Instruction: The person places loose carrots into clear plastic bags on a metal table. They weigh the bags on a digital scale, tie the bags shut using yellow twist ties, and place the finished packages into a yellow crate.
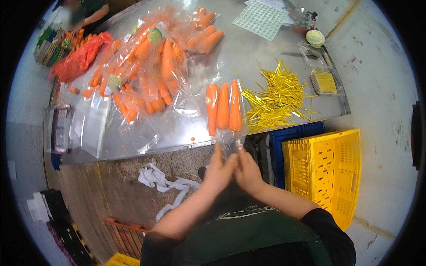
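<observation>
Three carrots (223, 108) lie side by side in a clear plastic bag (229, 137) at the front edge of the metal table. Just off that edge, my left hand (218, 169) grips the near end of the bag. My right hand (249, 171) pinches the same gathered plastic from the other side, its thumb close to the left one. Blur hides exactly how the fingers fold the film. Right of the carrots spreads a loose heap of gold twist ties (278, 96).
Bagged carrots (143, 66) fill the left of the steel table (169, 134), near flat clear bags (88, 121). A lidless plastic box of ties (324, 81) stands far right. Yellow crates (319, 176) are below, right. Across the table, another person's arm (96, 15) reaches over carrots.
</observation>
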Available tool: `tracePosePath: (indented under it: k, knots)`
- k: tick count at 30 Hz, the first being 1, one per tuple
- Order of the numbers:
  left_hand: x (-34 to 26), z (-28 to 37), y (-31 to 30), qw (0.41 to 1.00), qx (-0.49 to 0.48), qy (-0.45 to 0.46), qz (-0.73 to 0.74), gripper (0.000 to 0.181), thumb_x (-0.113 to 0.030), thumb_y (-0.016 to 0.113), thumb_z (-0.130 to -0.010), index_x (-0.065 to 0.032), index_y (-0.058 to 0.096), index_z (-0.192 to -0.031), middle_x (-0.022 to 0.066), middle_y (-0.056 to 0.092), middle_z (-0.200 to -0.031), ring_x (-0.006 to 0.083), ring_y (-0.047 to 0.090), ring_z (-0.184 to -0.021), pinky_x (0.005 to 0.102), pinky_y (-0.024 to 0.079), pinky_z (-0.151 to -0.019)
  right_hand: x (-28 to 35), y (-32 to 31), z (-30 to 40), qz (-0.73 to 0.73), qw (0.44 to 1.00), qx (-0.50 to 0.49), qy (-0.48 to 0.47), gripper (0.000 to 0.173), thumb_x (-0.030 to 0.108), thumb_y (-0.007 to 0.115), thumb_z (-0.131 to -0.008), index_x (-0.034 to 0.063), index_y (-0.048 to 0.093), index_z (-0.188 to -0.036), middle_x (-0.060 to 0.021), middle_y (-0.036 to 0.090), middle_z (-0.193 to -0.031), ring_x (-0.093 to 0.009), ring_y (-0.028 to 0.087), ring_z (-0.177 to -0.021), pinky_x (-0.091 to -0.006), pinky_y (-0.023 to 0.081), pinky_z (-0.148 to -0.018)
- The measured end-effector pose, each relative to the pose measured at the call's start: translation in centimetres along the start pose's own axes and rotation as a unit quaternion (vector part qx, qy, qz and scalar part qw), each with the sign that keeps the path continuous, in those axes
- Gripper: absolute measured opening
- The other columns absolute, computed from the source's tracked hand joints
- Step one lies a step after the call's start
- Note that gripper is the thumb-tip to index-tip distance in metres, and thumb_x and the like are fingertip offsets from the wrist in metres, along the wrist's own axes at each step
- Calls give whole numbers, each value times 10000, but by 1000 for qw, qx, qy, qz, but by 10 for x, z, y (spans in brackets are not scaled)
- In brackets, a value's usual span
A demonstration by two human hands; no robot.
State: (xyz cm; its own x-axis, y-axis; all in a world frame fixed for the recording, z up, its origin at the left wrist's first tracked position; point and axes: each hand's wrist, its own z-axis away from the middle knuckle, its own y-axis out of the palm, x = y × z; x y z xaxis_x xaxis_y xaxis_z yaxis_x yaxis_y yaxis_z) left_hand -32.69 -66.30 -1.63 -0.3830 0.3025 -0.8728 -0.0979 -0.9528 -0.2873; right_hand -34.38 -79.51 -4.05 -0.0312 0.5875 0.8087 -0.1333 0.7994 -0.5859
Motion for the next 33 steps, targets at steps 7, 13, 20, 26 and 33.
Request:
tracePosePath:
  k: [7,13,20,26,33]
  knots:
    - [34,-4,49,927,-47,-61,367,444,-237,542,-983,23,441,-1329,147,656,-988,229,628,-790,305,508,-776,-58,-76,-5,-273,907,262,188,430,213,630,-920,-2,553,-1285,-130,605,-1251,-198,565,-1154,-328,425,-1001]
    - [89,-19,56,680,163,-184,691,352,-366,576,-962,-73,566,-1156,87,650,-1018,211,618,-818,371,517,-759,-67,-21,-49,-553,735,288,266,405,209,618,-945,16,565,-1298,-35,642,-1121,-74,545,-793,-212,452,-738]
    - [62,-24,26,976,-42,-58,205,407,-181,436,-1029,68,458,-1350,168,550,-1295,213,526,-1186,314,388,-1033,-34,-4,-49,78,979,-55,-182,62,72,604,-837,24,574,-862,-127,540,-849,-334,517,-807,-430,431,-729]
    - [46,-31,61,990,-127,63,8,278,-158,508,-971,38,599,-1146,189,637,-1011,321,617,-941,357,474,-856,-39,-17,8,83,970,168,-154,584,316,580,-891,-45,400,-1313,-282,416,-1335,-441,396,-1254,-474,335,-1053]
    - [47,-30,37,919,75,-30,387,180,-165,499,-1009,-8,584,-1030,29,570,-855,111,524,-759,273,444,-736,-144,-133,124,-83,813,554,156,621,392,468,-1001,131,257,-1523,-170,120,-1598,-369,56,-1475,-453,120,-1184]
